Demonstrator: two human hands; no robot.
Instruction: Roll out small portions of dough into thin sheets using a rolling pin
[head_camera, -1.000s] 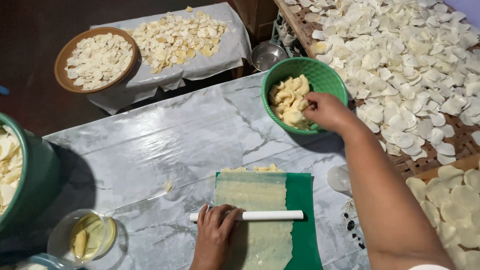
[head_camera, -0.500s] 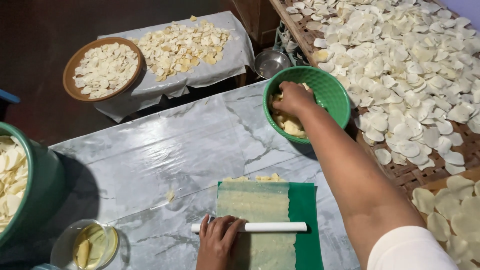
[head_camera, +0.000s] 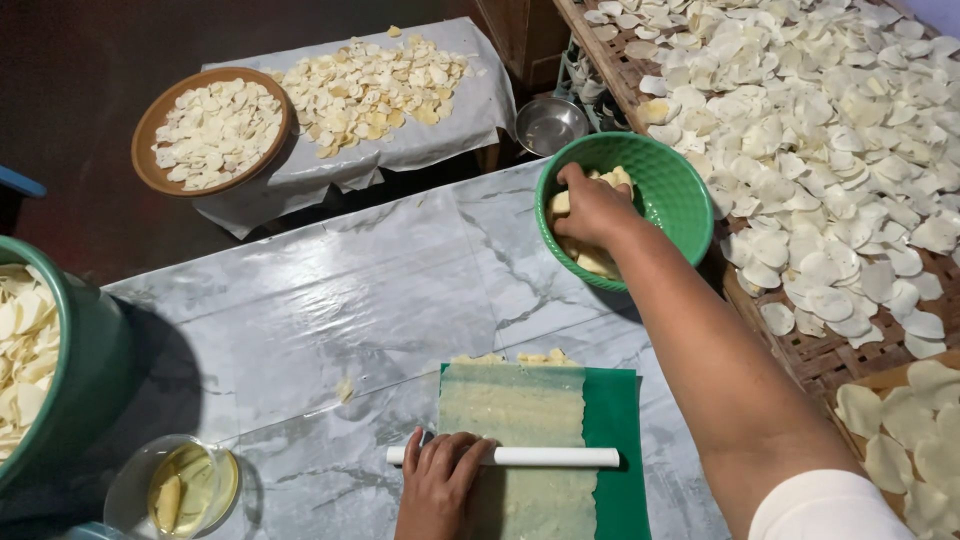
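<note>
The table (head_camera: 330, 290) is covered in marbled grey plastic sheeting. Directly on it, under the left hand (head_camera: 440, 480), lies a green mat (head_camera: 615, 420); the green bowl (head_camera: 690, 190) stands around the right hand (head_camera: 590, 205). Left of the left hand sit a small glass bowl (head_camera: 185, 490) and a large green tub (head_camera: 80, 370).

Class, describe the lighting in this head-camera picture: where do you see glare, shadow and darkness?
Head view: soft glare streaks the plastic-covered marble-patterned table; the big green tub casts a dark shadow rightwards; the floor at upper left is nearly black; the white drying chips are brightly lit; focus is sharp throughout.
</note>
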